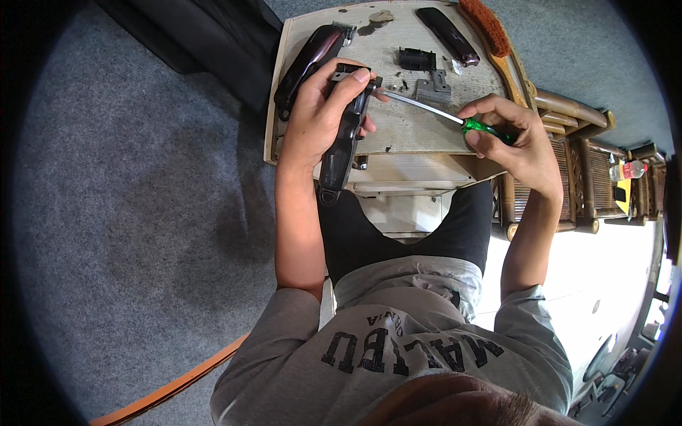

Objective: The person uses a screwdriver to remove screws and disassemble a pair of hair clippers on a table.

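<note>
My left hand (312, 121) is wrapped round a black hair clipper (342, 153) whose body looks opened up, holding it above the table's near left part. In my right hand (527, 145) is a screwdriver (430, 109) with a green handle, pinched between thumb and fingers. Its shaft points left, and the tip reaches the clipper's upper end beside my left fingers; the exact contact is too small to tell. Beyond the hands lie a metal clipper blade (433, 91), a black plastic part (417, 59), several tiny screws or bits, and a dark glossy cover (448, 35).
Another dark clipper (316, 53) lies at the table's left edge. A brush (490, 32) with reddish bristles lies along the right edge of the wooden table (398, 135). Bamboo furniture (582, 170), with a bottle (628, 170) on it, stands to the right. Black cloth (227, 50) hangs at the left.
</note>
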`<state>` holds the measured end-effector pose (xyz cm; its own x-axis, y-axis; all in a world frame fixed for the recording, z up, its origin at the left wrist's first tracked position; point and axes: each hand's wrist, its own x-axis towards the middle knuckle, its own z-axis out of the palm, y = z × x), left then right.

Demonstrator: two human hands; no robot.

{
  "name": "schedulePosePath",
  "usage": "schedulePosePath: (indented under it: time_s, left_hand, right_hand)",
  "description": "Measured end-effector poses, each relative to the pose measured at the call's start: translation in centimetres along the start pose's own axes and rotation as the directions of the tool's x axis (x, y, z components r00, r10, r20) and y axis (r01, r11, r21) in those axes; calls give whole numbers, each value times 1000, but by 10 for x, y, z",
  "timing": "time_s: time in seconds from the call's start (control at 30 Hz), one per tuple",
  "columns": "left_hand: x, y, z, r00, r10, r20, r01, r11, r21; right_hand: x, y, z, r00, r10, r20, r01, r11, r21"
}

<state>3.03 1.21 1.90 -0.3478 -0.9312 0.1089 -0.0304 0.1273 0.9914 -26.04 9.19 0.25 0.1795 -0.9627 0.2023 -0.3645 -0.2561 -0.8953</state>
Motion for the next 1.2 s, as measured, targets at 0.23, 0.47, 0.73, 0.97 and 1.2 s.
schedulePosePath:
  time_s: [0.23,0.47,0.73,0.97,1.2]
  left_hand:
    - [2,-3,-1,999,40,25,-40,999,4]
    - [2,0,1,999,22,34,-23,999,40]
    - [1,3,1,999,-15,49,12,999,53]
    - [1,3,0,999,-26,44,24,998,64]
    - [3,2,-1,998,-37,42,37,999,11]
  right_hand:
    - [1,4,2,998,-56,-23,57,998,33]
    - [1,4,3,999,13,-30,-11,997,72]
    - [-6,-8,5,993,-97,-61,77,958,-278]
    - [-3,-13,8,912,-398,-102,287,793,-537]
    - [-3,-5,12,941,-310,-136,150,742,-654]
